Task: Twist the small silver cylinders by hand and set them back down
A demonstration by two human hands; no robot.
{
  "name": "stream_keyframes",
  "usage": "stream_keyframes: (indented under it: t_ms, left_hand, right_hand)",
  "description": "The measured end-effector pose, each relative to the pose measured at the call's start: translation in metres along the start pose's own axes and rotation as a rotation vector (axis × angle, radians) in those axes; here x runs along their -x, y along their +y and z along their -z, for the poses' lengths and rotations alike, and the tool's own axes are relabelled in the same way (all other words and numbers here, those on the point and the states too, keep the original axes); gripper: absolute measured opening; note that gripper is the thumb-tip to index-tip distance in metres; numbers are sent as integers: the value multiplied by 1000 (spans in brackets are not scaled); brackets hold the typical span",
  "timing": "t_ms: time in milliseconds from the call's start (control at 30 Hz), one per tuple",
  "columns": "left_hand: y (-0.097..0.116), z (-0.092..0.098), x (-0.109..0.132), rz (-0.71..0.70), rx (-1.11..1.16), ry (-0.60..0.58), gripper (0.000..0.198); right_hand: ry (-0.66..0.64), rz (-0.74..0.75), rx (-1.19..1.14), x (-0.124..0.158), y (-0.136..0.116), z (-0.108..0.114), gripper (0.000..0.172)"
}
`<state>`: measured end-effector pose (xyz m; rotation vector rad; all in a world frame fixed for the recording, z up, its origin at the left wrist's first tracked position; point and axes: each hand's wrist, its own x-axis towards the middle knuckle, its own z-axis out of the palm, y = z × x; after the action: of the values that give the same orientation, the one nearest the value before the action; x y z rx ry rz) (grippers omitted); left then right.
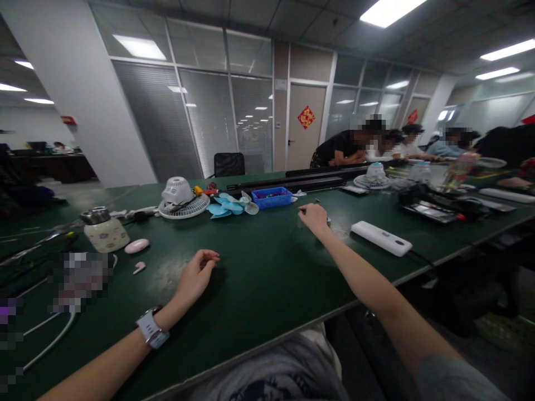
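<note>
My left hand (196, 275) rests on the dark green table (267, 278), fingers loosely curled, nothing in it; a watch (152, 329) sits on that wrist. My right hand (313, 217) reaches far forward over the table, its fingers closed in a pinch on something small I cannot make out. Beyond it lie a blue tray (272, 197) of small parts, light blue fan blades (232, 205) and a white fan body with its grille (182, 199).
A white power bank (381, 238) with a cable lies right of my right arm. At left stand a small jar (104, 230), a pink earbud case (136, 245) and white cables. Several people sit at the far right behind another fan (373, 177) and trays.
</note>
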<state>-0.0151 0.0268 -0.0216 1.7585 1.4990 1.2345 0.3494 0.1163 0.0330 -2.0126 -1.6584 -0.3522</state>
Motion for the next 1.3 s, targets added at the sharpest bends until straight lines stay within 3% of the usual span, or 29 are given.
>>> stream_keyframes:
  t_ms: [800, 1000, 1167, 1300]
  left_hand:
    - [-1, 0, 1, -8, -42, -24, 24]
    - [-2, 1, 2, -18, -50, -38, 25]
    - [-1, 1, 3, -10, -38, -35, 25]
    - [-2, 1, 3, -18, -27, -35, 24]
  right_hand:
    - [-64, -65, -26, -2, 7, 0, 32]
    - [-151, -74, -8, -2, 4, 7, 33]
    - [-189, -46, 24, -9, 23, 27, 48]
    - [-344, -89, 69, -15, 47, 38, 58]
